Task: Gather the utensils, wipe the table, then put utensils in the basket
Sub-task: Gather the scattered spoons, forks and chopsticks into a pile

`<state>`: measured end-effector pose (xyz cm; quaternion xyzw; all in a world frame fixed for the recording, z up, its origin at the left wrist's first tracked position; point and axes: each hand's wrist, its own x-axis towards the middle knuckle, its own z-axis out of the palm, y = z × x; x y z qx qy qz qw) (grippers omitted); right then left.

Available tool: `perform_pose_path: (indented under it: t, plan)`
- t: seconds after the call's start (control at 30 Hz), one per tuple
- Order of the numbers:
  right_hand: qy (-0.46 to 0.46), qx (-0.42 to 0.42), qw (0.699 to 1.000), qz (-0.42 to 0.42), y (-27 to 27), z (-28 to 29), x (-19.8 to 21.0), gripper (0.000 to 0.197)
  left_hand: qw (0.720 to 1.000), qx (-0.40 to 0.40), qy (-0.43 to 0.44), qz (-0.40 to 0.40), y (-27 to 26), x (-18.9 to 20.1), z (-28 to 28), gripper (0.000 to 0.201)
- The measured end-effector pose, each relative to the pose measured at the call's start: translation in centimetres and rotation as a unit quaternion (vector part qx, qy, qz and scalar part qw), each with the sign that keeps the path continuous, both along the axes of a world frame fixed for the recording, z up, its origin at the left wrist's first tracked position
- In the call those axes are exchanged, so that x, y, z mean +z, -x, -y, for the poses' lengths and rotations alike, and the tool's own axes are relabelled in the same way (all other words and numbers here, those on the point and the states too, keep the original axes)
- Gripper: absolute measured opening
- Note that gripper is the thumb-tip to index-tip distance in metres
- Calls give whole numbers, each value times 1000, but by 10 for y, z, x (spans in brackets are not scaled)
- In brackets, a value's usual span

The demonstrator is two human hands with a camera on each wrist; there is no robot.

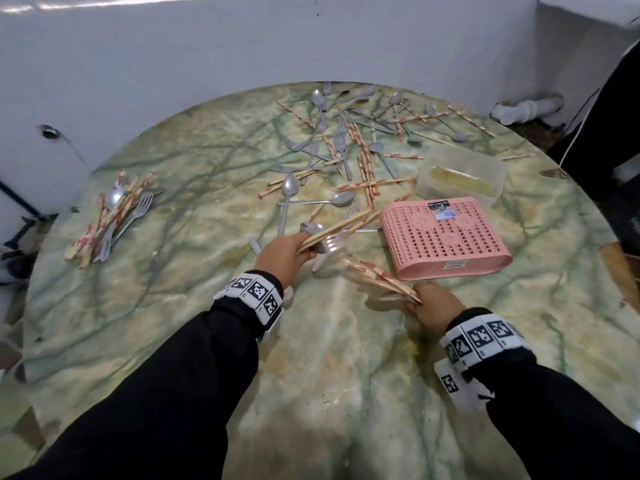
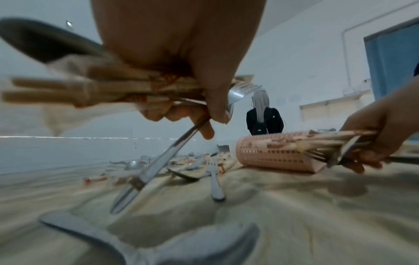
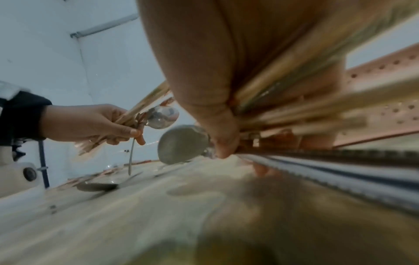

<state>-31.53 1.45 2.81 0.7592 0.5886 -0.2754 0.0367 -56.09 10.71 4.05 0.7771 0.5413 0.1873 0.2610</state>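
With both fists clamped round utensil bundles, our left hand (image 1: 282,252) sits nearer the scattered utensils (image 1: 349,147) lying ahead, beyond our fingers.

Round green-veined marble desk (image 1: 194,188); white wall (image 1: 173,57) behind it; white pipe (image 1: 526,109) at floor level; blue door (image 2: 394,59); person in black (image 2: 264,122) standing beyond.

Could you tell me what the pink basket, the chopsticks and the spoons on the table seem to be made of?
The pink perforated basket, lying upside down, looks like moulded matte plastic: uniform colour, regular grid of holes. The pale chopsticks with red printed bands look like unvarnished bamboo or wood, though I cannot tell which. The grey spoons appear to be dull-polished metal, probably stainless steel, given their reflections.
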Motion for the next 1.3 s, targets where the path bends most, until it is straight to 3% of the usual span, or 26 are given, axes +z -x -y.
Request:
perform_pose_path:
  t: [0.17,0.27,0.4,0.5,0.63,0.73,0.8,0.87,0.93,1.17,1.3]
  plan:
    - [-97,-54,966,-235,30,-18,23,21,988,31,-112,105,9,17,0,16]
    - [-127,-86,945,-290,53,-45,28,9,982,54,-84,160,20,23,-2,19]
    - [-141,-109,953,-245,79,-84,24,5,979,103,-47,171,46,12,-10,17]
    - [-124,-119,964,-202,90,-108,17,21,975,123,-2,185,63,4,-11,17]
    - [-112,-87,977,-157,97,-132,8,13,980,107,50,159,80,-6,-12,27]
    - [-99,-55,987,-113,101,-148,2,21,990,65,115,47,84,-16,-18,20]
    - [-70,-35,994,-72,103,-155,-1,27,990,-10,126,-68,80,-21,-26,13]
    - [-59,-25,997,-36,103,-162,-4,26,974,-83,128,-164,75,-24,-31,20]
    - [-67,-16,997,-20,103,-166,-5,23,961,-130,127,-208,70,-22,-35,25]
    - [-65,44,997,-7,100,-170,-9,23,950,-171,112,-238,70,-30,-44,23]
    - [-120,44,990,-60,96,-174,-2,25,972,-134,130,-141,74,-33,-46,19]
